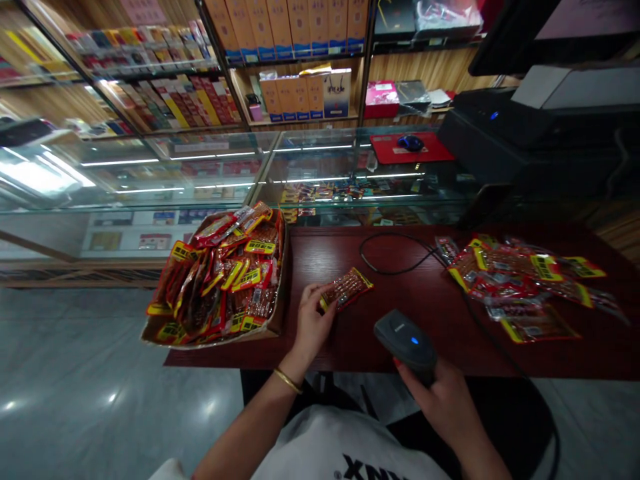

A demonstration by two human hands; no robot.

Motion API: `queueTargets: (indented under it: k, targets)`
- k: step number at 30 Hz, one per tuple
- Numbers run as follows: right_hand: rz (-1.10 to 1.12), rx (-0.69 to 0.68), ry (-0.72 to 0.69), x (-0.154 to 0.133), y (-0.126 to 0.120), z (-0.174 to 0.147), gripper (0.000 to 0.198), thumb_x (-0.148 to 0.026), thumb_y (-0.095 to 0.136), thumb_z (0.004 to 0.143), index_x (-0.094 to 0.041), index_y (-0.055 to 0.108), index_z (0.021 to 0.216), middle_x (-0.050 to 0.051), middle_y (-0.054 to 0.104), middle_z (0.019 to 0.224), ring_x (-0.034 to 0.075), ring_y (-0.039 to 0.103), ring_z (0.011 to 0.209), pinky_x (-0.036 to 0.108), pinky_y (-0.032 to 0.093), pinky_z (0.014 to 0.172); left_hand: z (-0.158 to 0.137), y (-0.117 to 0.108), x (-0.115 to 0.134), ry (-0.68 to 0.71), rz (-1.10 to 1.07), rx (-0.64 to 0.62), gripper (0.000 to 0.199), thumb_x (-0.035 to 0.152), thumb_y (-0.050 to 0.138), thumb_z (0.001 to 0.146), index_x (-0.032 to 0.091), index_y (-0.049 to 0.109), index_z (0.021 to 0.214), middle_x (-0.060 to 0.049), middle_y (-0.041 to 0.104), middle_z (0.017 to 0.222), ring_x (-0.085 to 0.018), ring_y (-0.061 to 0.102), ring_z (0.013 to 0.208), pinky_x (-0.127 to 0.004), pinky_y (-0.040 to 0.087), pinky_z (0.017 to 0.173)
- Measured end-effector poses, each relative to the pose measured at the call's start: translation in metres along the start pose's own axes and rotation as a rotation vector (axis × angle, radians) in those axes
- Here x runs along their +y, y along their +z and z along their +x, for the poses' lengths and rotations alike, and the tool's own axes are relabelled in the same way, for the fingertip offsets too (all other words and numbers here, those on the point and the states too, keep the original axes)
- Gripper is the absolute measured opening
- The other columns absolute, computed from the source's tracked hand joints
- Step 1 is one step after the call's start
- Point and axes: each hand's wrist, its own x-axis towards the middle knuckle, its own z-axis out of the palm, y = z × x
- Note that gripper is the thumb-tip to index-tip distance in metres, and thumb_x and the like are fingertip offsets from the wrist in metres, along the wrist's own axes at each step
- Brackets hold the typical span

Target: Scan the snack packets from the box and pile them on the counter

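Observation:
My left hand [315, 317] pinches the left end of a snack packet [350, 288], red and yellow with a clear window, over the dark red desk [320, 253]. In my right hand [443, 393] is a dark grey barcode scanner [406, 339] with a lit blue light, its head turned toward the packet but apart from it. To the left stands a cardboard box [281, 313] heaped with similar packets [240, 267]. A loose pile of such packets [520, 273] lies on the right side of the desk.
A black cable [380, 270] loops across the desk and runs past the right pile. Behind stands a glass display counter [225, 173] with a red mouse pad [385, 152] and a mouse [410, 143]. A black printer-like machine [540, 133] stands at the right, and stocked shelves line the wall.

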Motion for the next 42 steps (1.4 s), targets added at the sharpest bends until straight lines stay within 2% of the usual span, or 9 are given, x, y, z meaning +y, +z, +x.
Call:
queueTargets:
  k: [2,4,6,8,12,21,32,38,42]
  targets:
    - [0.007,-0.019,-0.002,-0.001,0.002,0.001,0.029,-0.044,0.063,0.089,-0.021,0.079,0.094,0.010,0.082,0.092,0.029,0.078,0.088,0.036,0.059,0.080,0.001,0.001,-0.009,0.014,0.006,0.031,0.050,0.014,0.072,0.077,0.024,0.070,0.127,-0.011,0.060,0.138,-0.025,0.057,0.130,-0.040,0.045,0.111]
    - [0.019,-0.036,-0.010,-0.002,0.005,0.001,0.029,-0.044,0.062,0.089,-0.021,0.079,0.095,0.009,0.082,0.092,0.029,0.078,0.088,0.036,0.059,0.080,0.003,0.001,-0.012,0.000,-0.037,-0.002,0.056,0.013,0.070,0.079,0.025,0.065,0.134,-0.011,0.060,0.142,-0.024,0.057,0.132,-0.040,0.043,0.113]
    - [0.027,-0.049,-0.015,-0.004,0.006,0.002,0.029,-0.044,0.063,0.089,-0.021,0.079,0.096,0.010,0.082,0.093,0.029,0.078,0.089,0.036,0.059,0.081,0.004,0.002,-0.011,-0.020,-0.066,-0.061,0.048,0.013,0.067,0.082,0.024,0.070,0.128,-0.009,0.068,0.132,-0.023,0.063,0.123,-0.040,0.045,0.111]
    - [0.033,-0.069,-0.013,-0.006,0.007,0.002,0.029,-0.044,0.063,0.089,-0.021,0.079,0.097,0.009,0.083,0.094,0.029,0.078,0.089,0.036,0.060,0.081,0.004,0.002,-0.007,-0.032,-0.080,-0.094,0.034,0.013,0.064,0.083,0.024,0.078,0.112,-0.008,0.074,0.117,-0.021,0.067,0.112,-0.038,0.049,0.106]
    - [0.031,-0.095,0.003,-0.008,0.007,0.001,0.031,-0.045,0.061,0.090,-0.021,0.079,0.097,0.011,0.082,0.095,0.030,0.078,0.090,0.036,0.059,0.082,0.005,0.002,0.000,-0.075,-0.123,-0.060,0.024,0.014,0.062,0.083,0.023,0.082,0.094,-0.007,0.076,0.106,-0.020,0.070,0.101,-0.035,0.053,0.095]
    - [0.011,-0.136,0.046,-0.007,0.009,-0.002,0.035,-0.049,0.060,0.090,-0.020,0.078,0.098,0.012,0.081,0.096,0.031,0.077,0.093,0.039,0.057,0.084,0.006,0.000,-0.004,-0.112,-0.134,0.037,0.025,0.019,0.060,0.086,0.022,0.081,0.098,-0.007,0.077,0.108,-0.021,0.070,0.105,-0.036,0.051,0.100]
    - [0.010,-0.115,0.041,-0.006,0.007,0.000,0.034,-0.047,0.059,0.091,-0.019,0.077,0.098,0.012,0.081,0.097,0.030,0.077,0.093,0.038,0.057,0.084,0.007,0.000,-0.008,-0.117,-0.121,0.031,0.024,0.019,0.059,0.087,0.021,0.080,0.098,-0.007,0.077,0.108,-0.021,0.069,0.106,-0.035,0.050,0.100]
    - [-0.006,-0.075,0.014,-0.003,0.006,-0.002,0.032,-0.046,0.061,0.090,-0.019,0.077,0.096,0.012,0.082,0.093,0.030,0.078,0.090,0.036,0.058,0.081,0.006,0.002,-0.011,-0.108,-0.070,0.038,0.027,0.016,0.055,0.086,0.020,0.080,0.097,-0.007,0.077,0.106,-0.020,0.071,0.098,-0.031,0.055,0.086]
    - [-0.015,-0.069,-0.010,-0.001,0.006,-0.003,0.032,-0.046,0.061,0.091,-0.019,0.077,0.098,0.012,0.082,0.095,0.030,0.078,0.092,0.036,0.058,0.082,0.006,0.003,-0.013,-0.087,-0.049,0.033,0.029,0.017,0.053,0.087,0.020,0.079,0.098,-0.007,0.077,0.106,-0.019,0.071,0.097,-0.029,0.055,0.083]
